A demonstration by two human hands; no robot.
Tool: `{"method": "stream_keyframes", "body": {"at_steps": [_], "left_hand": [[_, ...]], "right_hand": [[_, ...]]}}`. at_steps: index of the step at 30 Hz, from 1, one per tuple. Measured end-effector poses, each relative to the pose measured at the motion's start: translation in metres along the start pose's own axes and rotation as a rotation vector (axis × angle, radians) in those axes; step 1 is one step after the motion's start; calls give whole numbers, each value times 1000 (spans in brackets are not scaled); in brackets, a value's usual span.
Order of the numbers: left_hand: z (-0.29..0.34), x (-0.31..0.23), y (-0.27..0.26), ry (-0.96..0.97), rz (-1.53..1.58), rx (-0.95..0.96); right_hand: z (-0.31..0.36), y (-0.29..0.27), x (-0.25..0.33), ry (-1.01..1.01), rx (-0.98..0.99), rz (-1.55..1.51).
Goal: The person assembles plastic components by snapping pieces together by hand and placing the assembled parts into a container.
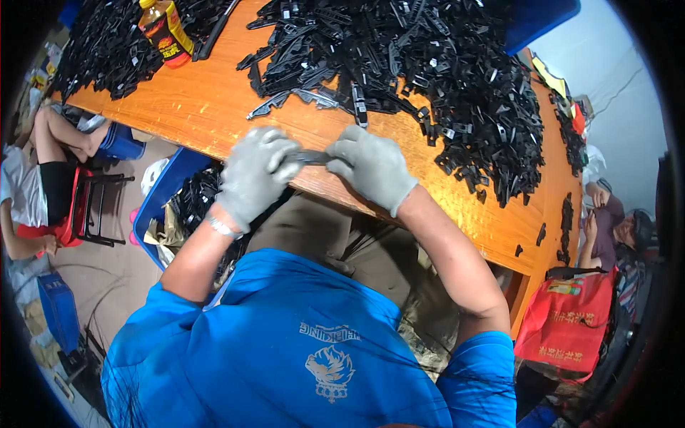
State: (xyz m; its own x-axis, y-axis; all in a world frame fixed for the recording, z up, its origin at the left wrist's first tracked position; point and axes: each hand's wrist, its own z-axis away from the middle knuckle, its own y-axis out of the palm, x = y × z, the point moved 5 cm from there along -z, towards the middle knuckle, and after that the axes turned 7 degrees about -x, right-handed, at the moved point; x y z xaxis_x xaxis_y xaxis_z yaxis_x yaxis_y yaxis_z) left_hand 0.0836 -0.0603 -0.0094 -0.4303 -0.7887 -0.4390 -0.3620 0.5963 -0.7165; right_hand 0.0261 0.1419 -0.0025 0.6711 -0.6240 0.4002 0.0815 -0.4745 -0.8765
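A dark, narrow plastic part (310, 158) spans the gap between my two gloved hands above the table's near edge. My left hand (258, 171), in a pale grey work glove, has its fingers closed on the part's left end. At the other end my right hand (372, 164), gloved alike, pinches it between thumb and fingers. The fingers cover both ends, so its full shape is hidden. Just beyond my hands, several black plastic parts (359, 105) lie loose at the front of a large heap (457, 78).
A wooden table (193, 107) carries another black heap (107, 50) and a bottle with a yellow cap (165, 36). Below the left edge stands a blue bin (158, 191) of black parts. A red bag (564, 321) hangs at the right. People sit on both sides.
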Motion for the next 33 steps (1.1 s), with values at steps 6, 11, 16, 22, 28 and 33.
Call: {"method": "stream_keyframes", "body": {"at_steps": [6, 11, 16, 22, 28, 33], "left_hand": [[45, 44, -94, -242, -65, -194], [5, 39, -57, -120, -209, -219], [-29, 49, -22, -305, -289, -71], [-32, 54, -4, -270, -283, -77], [-12, 44, -19, -271, -25, -247], [-6, -12, 2, -32, 28, 46]], "right_hand": [[39, -77, -85, 257, -417, 340], [37, -73, -118, 455, -239, 559], [32, -56, -98, 306, -278, 467], [43, -54, -88, 305, -276, 311], [53, -54, -70, 450, -250, 45], [71, -41, -32, 336, -256, 0]]}}
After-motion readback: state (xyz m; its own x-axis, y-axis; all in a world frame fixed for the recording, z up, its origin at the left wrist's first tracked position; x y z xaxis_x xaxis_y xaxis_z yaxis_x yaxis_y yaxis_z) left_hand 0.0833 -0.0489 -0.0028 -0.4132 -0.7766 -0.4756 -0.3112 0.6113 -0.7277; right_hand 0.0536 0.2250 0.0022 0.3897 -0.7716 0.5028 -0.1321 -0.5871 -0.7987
